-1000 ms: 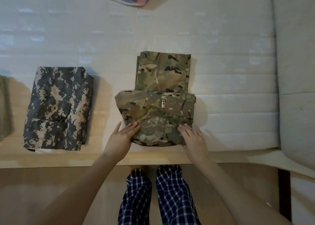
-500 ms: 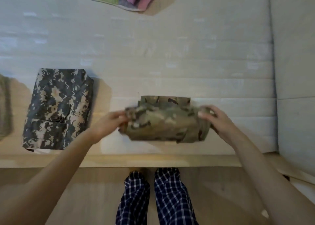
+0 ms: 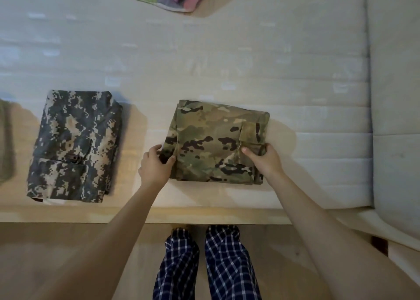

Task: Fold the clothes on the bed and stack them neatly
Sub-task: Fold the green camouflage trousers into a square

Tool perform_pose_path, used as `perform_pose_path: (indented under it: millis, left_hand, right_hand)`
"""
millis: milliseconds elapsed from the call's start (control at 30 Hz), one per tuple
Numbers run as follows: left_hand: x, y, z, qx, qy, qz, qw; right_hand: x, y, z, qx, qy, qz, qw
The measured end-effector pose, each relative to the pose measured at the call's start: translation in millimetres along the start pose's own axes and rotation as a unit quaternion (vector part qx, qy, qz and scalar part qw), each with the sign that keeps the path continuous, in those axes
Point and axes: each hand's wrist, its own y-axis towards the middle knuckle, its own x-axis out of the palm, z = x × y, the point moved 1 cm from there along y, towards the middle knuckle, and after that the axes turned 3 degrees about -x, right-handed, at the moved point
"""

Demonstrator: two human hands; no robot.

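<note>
Gripping: left hand (image 3: pixel 155 166) and right hand (image 3: pixel 265 161) each clamp one side edge of camo garment (image 3: pixel 211 138)
Look: folded rectangle, green-brown-black blotches, pocket flap (image 3: pixel 250 132) at right

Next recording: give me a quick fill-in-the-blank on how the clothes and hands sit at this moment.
1. The grey camouflage garment lies to the ____ of the brown camouflage garment.
2. The left hand and right hand grip the ____ garment.
3. The two garments lie side by side on the bed, not ____ on each other.
Missing words: left; brown; stacked.
</note>
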Motion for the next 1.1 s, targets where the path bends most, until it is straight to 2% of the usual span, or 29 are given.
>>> perform_pose_path:
  millis: [67, 133, 267, 333, 400, 433, 467, 533, 567, 600, 667, 700, 733, 800, 833, 867, 933, 1000, 1100]
  left_hand:
    - [-9.2, -11.8, -18.1, 0.008, -0.035, 0.035, 0.999]
    - [-23.2, -20.1, -39.4, 0.031, -0.052, 0.066, 0.996]
    - [-53.2, -30.0, -82.5, 0.048, -0.030, 0.082, 0.995]
    - [-64.7, -30.0, -94.5, 0.054, -0.011, 0.085, 0.995]
    - [-81.3, -27.2, -103.9, 0.064, 0.011, 0.105, 0.992]
    - [-87.9, -24.6, -106.0, 0.075, 0.016, 0.117, 0.990]
    - [-97.8, -21.0, -109.8, 0.086, 0.019, 0.134, 0.987]
    - [-120.5, -9.2, -119.5, 0.095, 0.025, 0.171, 0.980]
    - [-131.5, -1.1, -125.1, 0.080, 0.027, 0.182, 0.980]
    - [-142.1, 7.7, -131.0, 0.056, 0.028, 0.187, 0.980]
    - [-161.8, 27.7, -143.6, 0.015, 0.022, 0.184, 0.983]
    - [-170.7, 38.0, -150.6, 0.005, 0.022, 0.184, 0.983]
    - [-178.5, 48.7, -158.4, 0.002, 0.030, 0.187, 0.982]
    - [-190.8, 71.6, -173.5, -0.009, 0.034, 0.178, 0.983]
    - [-195.3, 81.7, -178.3, -0.024, 0.005, 0.155, 0.988]
    - [-197.7, 90.9, -182.2, -0.037, -0.047, 0.118, 0.991]
    - [-199.4, 104.0, -192.0, -0.047, -0.123, 0.049, 0.990]
    - [-202.5, 117.4, -205.6, -0.039, -0.143, 0.021, 0.989]
    - [-211.5, 124.6, -213.3, -0.061, -0.158, -0.033, 0.985]
  right_hand:
    - [8.0, -8.8, 3.8, 0.028, 0.070, -0.004, 0.997]
    - [20.7, -20.0, 6.4, 0.084, 0.144, -0.059, 0.984]
    - [73.2, -73.7, 21.4, 0.195, 0.249, -0.141, 0.938]
    - [100.4, -104.6, 28.2, 0.253, 0.224, -0.222, 0.915]
    - [118.7, -129.5, 31.0, 0.255, 0.099, -0.318, 0.908]
    - [117.7, -134.0, 33.1, 0.212, 0.017, -0.317, 0.924]
    - [114.4, -135.6, 33.2, 0.150, -0.067, -0.279, 0.946]
    - [98.1, -135.1, 26.6, 0.027, -0.170, -0.151, 0.973]
    - [85.9, -133.1, 22.6, -0.004, -0.177, -0.115, 0.977]
    - [72.7, -128.9, 18.4, -0.010, -0.174, -0.123, 0.977]
    - [48.7, -118.1, 6.4, 0.038, -0.189, -0.240, 0.951]
    - [38.3, -111.4, -1.1, 0.058, -0.203, -0.272, 0.939]
    - [29.6, -101.4, -8.5, 0.051, -0.200, -0.253, 0.945]
    - [19.9, -78.2, -22.8, -0.016, -0.134, -0.104, 0.985]
    - [20.0, -67.7, -27.4, -0.039, -0.090, -0.038, 0.995]
    - [24.9, -58.7, -31.8, -0.050, -0.062, -0.016, 0.997]
    - [44.2, -44.3, -36.4, -0.035, -0.060, -0.074, 0.995]
    - [66.1, -36.8, -34.4, 0.005, -0.055, -0.147, 0.988]
    - [81.9, -34.6, -34.0, 0.056, -0.010, -0.196, 0.979]
